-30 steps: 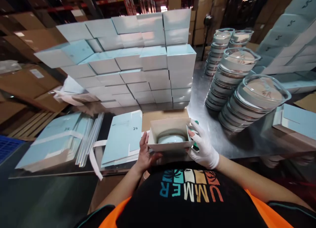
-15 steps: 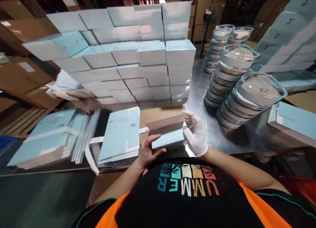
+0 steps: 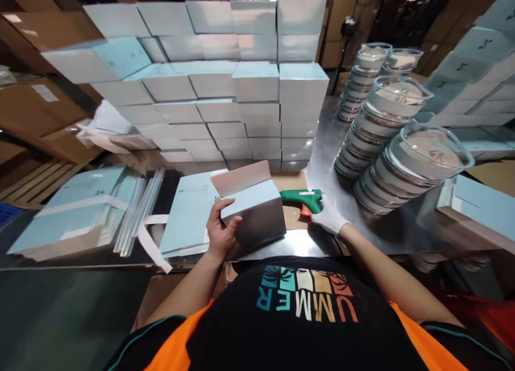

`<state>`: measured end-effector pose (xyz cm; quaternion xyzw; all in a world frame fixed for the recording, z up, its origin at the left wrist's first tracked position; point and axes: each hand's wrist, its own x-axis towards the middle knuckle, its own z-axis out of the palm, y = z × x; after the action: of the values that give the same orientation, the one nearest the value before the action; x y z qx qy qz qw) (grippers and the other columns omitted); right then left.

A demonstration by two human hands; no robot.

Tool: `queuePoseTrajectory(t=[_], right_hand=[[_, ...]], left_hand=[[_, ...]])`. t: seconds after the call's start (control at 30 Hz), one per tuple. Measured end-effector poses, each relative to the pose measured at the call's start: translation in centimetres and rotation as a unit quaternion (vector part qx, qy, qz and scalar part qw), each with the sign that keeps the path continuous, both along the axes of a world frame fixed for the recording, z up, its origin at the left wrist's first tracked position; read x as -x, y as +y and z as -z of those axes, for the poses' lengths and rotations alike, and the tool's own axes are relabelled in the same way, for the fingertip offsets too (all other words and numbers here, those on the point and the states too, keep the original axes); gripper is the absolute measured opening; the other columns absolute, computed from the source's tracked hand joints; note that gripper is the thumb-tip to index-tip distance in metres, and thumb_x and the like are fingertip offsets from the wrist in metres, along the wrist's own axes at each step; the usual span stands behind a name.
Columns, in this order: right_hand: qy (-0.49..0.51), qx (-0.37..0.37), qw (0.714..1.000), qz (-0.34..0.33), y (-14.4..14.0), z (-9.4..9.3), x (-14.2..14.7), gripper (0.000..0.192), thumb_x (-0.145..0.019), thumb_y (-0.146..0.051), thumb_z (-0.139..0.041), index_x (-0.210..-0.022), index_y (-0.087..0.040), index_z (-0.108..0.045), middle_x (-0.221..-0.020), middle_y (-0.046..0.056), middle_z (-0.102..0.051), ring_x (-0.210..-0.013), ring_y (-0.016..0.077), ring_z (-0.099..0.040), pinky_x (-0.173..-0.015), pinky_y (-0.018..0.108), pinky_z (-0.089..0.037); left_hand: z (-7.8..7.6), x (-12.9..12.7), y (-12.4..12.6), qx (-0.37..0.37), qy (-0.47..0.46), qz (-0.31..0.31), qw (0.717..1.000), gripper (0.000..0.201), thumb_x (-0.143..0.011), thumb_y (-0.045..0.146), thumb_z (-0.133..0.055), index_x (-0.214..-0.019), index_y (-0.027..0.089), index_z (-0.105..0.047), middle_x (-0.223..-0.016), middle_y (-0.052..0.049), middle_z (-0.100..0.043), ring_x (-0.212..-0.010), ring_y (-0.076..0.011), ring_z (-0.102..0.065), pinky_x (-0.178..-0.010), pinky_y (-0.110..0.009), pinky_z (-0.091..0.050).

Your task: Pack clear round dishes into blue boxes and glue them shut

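My bare left hand point(image 3: 222, 230) grips the near left edge of a light blue and grey cardboard box point(image 3: 261, 218), thumb on its front side. One flap of the box stands raised at the far side. In my white-gloved right hand point(image 3: 329, 214) is a green glue gun point(image 3: 300, 196) with an orange trigger, its nozzle pointing left toward the box. Beneath the gun lies a piece of brown cardboard point(image 3: 295, 181). Flat light blue cartons point(image 3: 189, 202) lie just left of the box.
A tall wall of stacked boxes point(image 3: 259, 119) rises behind the work spot. Stacks of clear round containers point(image 3: 402, 167) stand to the right. At the left are a strapped bundle of flat cartons point(image 3: 76, 205) and several clear glue sticks point(image 3: 139, 215).
The box has turned and shifted left, held by my left hand alone. My right hand has let go of it and taken hold of the glue gun.
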<state>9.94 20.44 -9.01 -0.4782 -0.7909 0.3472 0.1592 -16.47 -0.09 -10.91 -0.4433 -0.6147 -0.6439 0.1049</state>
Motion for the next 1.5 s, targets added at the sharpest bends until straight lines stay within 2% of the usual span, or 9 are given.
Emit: queuePoseTrajectory(t=[0.2, 0.37, 0.5, 0.8, 0.9, 1.07, 1.2, 1.33, 1.5], right_hand=[[0.197, -0.183, 0.958, 0.099, -1.7, -2.0, -1.2, 0.060, -0.077, -0.034, -0.073, -0.135, -0.017, -0.063, -0.112, 0.012, -0.079, -0.097, 0.0299, -0.076, -0.095, 0.046, -0.065], [0.216, -0.214, 0.949, -0.079, -4.0, -5.8, -1.8, 0.032, -0.090, -0.034, -0.063, -0.117, -0.024, -0.079, -0.116, 0.011, -0.083, -0.105, 0.0348, -0.078, -0.102, 0.055, -0.065], [0.206, -0.240, 0.942, -0.109, -6.2, -7.3, -1.5, 0.016, -0.090, -0.034, -0.069, -0.095, -0.024, -0.080, -0.085, 0.006, -0.078, -0.077, 0.0272, -0.074, -0.079, 0.043, -0.066], [0.172, -0.303, 0.908, -0.233, -8.5, -10.7, 0.6, 0.029, -0.097, -0.048, -0.067, -0.092, -0.021, -0.077, -0.076, 0.006, -0.073, -0.067, 0.0212, -0.066, -0.062, 0.032, -0.052], [0.152, -0.304, 0.913, -0.225, -8.2, -10.3, 0.6, 0.028, -0.094, -0.048, -0.069, -0.091, -0.022, -0.078, -0.079, 0.008, -0.075, -0.069, 0.0233, -0.068, -0.062, 0.034, -0.053], [0.183, -0.234, 0.952, -0.071, -5.7, -7.9, -0.2, 0.021, -0.082, -0.043, -0.074, -0.073, -0.024, -0.068, -0.068, 0.005, -0.068, -0.061, 0.0227, -0.063, -0.062, 0.038, -0.055], [0.278, -0.054, 0.958, 0.039, -3.1, -5.4, 0.0, 0.029, -0.077, -0.051, -0.078, -0.076, -0.026, -0.064, -0.068, 0.003, -0.069, -0.055, 0.0203, -0.061, -0.055, 0.036, -0.056], [0.291, 0.113, 0.950, 0.014, -0.7, -3.2, 0.6, 0.051, -0.094, -0.069, -0.059, -0.093, -0.020, -0.070, -0.075, 0.010, -0.078, -0.054, 0.0232, -0.070, -0.050, 0.037, -0.060], [0.144, 0.029, 0.989, 0.028, 2.6, -1.2, -0.7, 0.059, -0.101, -0.068, -0.053, -0.064, -0.024, -0.065, -0.055, 0.011, -0.065, -0.064, 0.0324, -0.074, -0.060, 0.045, -0.062]], left_hand=[[-2.6, -0.5, 0.3, 0.030, -0.063, -0.001, 0.998, 0.065, -0.088, 0.080, -0.075, -0.112, 0.020, -0.074, -0.106, -0.007, -0.076, -0.099, -0.0260, -0.072, -0.090, -0.038, -0.057], [-4.0, -2.3, 1.3, 0.025, -0.072, 0.037, 0.996, 0.060, -0.087, 0.074, -0.079, -0.112, 0.021, -0.074, -0.104, -0.006, -0.075, -0.098, -0.0251, -0.071, -0.089, -0.036, -0.057], [-4.4, -3.7, 2.0, 0.001, -0.049, 0.071, 0.996, 0.051, -0.089, 0.067, -0.082, -0.112, 0.022, -0.074, -0.100, -0.004, -0.070, -0.096, -0.0229, -0.069, -0.087, -0.034, -0.056], [-3.5, -4.7, 2.6, 0.016, -0.004, 0.109, 0.994, 0.046, -0.085, 0.057, -0.089, -0.112, 0.024, -0.072, -0.105, -0.004, -0.068, -0.096, -0.0235, -0.068, -0.085, -0.035, -0.056], [-3.5, -4.8, 2.4, 0.000, 0.007, 0.116, 0.993, 0.043, -0.088, 0.053, -0.088, -0.117, 0.024, -0.072, -0.106, -0.005, -0.069, -0.098, -0.0239, -0.069, -0.087, -0.035, -0.057], [-3.9, -4.7, 2.2, 0.001, -0.016, 0.091, 0.996, 0.047, -0.089, 0.057, -0.087, -0.119, 0.024, -0.074, -0.108, -0.005, -0.068, -0.103, -0.0232, -0.069, -0.092, -0.035, -0.056], [-4.3, -4.4, 2.5, 0.010, -0.055, 0.059, 0.997, 0.056, -0.087, 0.070, -0.083, -0.113, 0.022, -0.074, -0.104, -0.006, -0.070, -0.099, -0.0243, -0.069, -0.091, -0.036, -0.056], [-4.4, -3.9, 2.6, 0.008, -0.084, 0.070, 0.994, 0.060, -0.086, 0.073, -0.082, -0.114, 0.021, -0.075, -0.103, -0.006, -0.073, -0.097, -0.0250, -0.070, -0.088, -0.035, -0.056], [-3.8, -2.7, 2.2, 0.041, -0.122, 0.070, 0.989, 0.069, -0.089, 0.081, -0.074, -0.118, 0.019, -0.075, -0.094, -0.007, -0.074, -0.088, -0.0244, -0.070, -0.081, -0.034, -0.057]])
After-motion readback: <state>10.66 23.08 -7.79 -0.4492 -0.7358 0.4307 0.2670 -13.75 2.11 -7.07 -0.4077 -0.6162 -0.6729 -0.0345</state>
